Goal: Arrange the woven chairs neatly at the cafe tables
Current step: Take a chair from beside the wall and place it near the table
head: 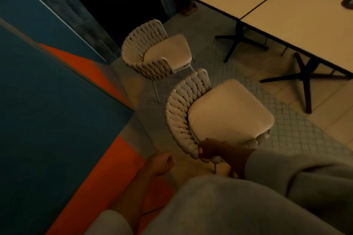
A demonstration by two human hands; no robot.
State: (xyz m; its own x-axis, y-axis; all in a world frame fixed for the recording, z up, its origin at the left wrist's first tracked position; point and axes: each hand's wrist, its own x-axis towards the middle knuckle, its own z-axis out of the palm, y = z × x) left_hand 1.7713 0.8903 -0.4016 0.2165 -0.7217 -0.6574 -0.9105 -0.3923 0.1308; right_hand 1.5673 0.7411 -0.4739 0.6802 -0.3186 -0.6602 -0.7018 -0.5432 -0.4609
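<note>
The right hand [209, 149] grips the near chair [219, 118] by its woven back; the left hand [162, 162] hangs fisted, empty. The chair sits apart from the table [286, 15] — next, likely push it under.

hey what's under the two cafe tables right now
Under the cafe tables only dark cross-shaped pedestal bases stand on the tiled floor. Neither woven chair is tucked under. The tabletops hide the floor farther back.
</note>
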